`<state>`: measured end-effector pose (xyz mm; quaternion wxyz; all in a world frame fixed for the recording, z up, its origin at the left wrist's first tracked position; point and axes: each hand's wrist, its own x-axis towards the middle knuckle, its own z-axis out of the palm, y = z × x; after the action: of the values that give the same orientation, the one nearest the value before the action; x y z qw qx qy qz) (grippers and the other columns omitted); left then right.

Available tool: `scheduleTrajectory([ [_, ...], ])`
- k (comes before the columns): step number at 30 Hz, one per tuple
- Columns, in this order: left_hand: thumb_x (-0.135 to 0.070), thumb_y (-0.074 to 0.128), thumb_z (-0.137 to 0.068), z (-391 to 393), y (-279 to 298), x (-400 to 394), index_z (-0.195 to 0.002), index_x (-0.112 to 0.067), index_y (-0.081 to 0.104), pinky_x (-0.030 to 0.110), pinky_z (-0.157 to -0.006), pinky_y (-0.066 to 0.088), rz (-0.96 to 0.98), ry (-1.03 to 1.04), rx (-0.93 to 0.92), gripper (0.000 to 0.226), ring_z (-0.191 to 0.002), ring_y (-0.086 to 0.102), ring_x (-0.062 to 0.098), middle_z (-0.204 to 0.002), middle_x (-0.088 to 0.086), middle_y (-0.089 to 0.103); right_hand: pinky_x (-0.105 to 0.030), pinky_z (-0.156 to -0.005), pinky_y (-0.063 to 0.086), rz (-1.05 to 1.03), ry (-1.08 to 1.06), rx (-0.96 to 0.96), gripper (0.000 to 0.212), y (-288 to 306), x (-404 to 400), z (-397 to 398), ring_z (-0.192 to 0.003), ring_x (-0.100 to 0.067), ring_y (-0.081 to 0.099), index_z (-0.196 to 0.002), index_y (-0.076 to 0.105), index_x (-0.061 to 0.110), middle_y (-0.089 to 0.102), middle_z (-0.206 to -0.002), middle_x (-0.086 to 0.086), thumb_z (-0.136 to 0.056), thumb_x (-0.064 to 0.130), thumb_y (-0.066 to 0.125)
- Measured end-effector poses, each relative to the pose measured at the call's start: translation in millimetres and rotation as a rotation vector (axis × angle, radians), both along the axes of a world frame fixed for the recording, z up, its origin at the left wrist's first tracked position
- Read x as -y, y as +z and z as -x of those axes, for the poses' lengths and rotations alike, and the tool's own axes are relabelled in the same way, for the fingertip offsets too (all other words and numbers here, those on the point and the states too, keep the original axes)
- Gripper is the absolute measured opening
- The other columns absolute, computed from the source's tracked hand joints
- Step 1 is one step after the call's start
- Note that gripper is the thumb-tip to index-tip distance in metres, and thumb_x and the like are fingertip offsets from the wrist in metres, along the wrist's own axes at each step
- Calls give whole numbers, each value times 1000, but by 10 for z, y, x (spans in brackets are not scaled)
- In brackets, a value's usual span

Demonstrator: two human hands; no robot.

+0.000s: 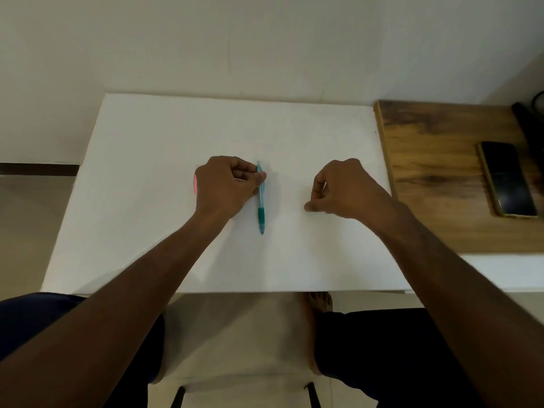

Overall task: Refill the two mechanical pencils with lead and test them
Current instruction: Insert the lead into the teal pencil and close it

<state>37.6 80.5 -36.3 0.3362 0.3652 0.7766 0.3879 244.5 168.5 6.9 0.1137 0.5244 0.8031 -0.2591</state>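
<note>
At the far left of the action, a pink thing (195,184) showed as a sliver beside the left hand (225,187); it was likely the second pencil, though the hand hid nearly all of it. That hand rested on the white board (147,231) with its fingers curled, the thumb and forefinger tips pinching the teal pencil (260,198) near its upper end. The pencil lay flat on the board, its length running away from the person, the darker rubber sleeve toward the near end and the tip pointing back at the person.

It looked like a light plastic barrel, stiff but smooth enough to roll or slip from a loose pinch. The rubber sleeve was the surer place to hold it for writing; for refilling, a hold on the mid barrel would leave the cap end free. The lead itself would be thin and brittle, snapping under any sideways push, so it wanted a gentle pinch and a straight feed.

Further right, well apart from the pencil, the right hand (338,187) sat on the board with its fingers curled in and a fingertip touching the surface. Something pale glinted between its fingers, but what it held, if anything, could not be made out.

On the wooden table (426,172) at the far right lay a dark phone (504,179).
</note>
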Motion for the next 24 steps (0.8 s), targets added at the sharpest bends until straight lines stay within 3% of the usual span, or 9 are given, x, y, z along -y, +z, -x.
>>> scheduleTrajectory([
  [3,-39,94,-79,0,-60,-8,-93,-20,81,33,-83,66,11,0,-11,27,-65,77,4,-76,-9,80,-29,-74,60,-27,-47,-27,21,17,-69,-55,-71,-15,73,-79,78,19,76,-76,1,-80,35,91],
  [5,-44,94,-77,22,-90,-22,-93,-20,80,34,-83,66,19,-16,-76,32,-67,76,6,-77,-10,79,-23,-64,52,-147,-108,-31,18,5,-178,-145,-70,-11,68,-81,78,19,76,-80,2,-83,33,89],
  [7,-53,92,-76,33,-99,-27,-95,-23,79,33,-85,64,11,-45,-195,38,-69,72,6,-81,-12,77,-18,-57,40,-206,-173,-28,21,-50,-258,-229,-67,-7,63,-78,74,21,74,-79,2,-84,36,88],
  [10,-61,81,-85,-37,-36,-16,-102,-35,75,32,-85,55,-75,-135,-486,31,-86,65,6,-93,-18,70,-19,-53,35,-194,-226,-17,32,-170,-277,-244,-63,-7,59,-75,71,22,69,-75,4,-79,47,90],
  [13,-52,71,-95,-226,50,-7,-108,-42,76,33,-78,52,-184,-436,-612,16,-95,61,8,-99,-20,70,-22,-54,39,-172,-242,-49,41,-260,-245,-151,-65,-12,60,-76,70,20,67,-76,3,-74,55,90],
  [16,-53,67,-98,-446,34,12,-122,-45,73,32,-69,48,-158,-644,-686,26,-106,62,11,-109,-19,70,-28,-65,52,-166,-211,-43,36,-308,-218,-75,-71,-15,66,-80,74,16,71,-80,-1,-77,48,90],
  [20,-51,67,-99,-573,-47,19,-128,-39,74,30,-67,40,-157,-662,-753,32,-110,63,14,-119,-13,70,-35,-80,61,-140,-184,-66,24,-273,-195,-67,-78,-19,71,-84,77,13,76,-85,-4,-85,35,87],
  [24,-44,70,-100,-601,-70,50,-121,-37,78,29,-62,44,-185,-633,-789,24,-104,66,17,-113,-10,72,-25,-69,63,-112,-261,-297,19,-100,-212,-109,-66,-10,74,-84,72,19,75,-77,5,-88,33,85],
])
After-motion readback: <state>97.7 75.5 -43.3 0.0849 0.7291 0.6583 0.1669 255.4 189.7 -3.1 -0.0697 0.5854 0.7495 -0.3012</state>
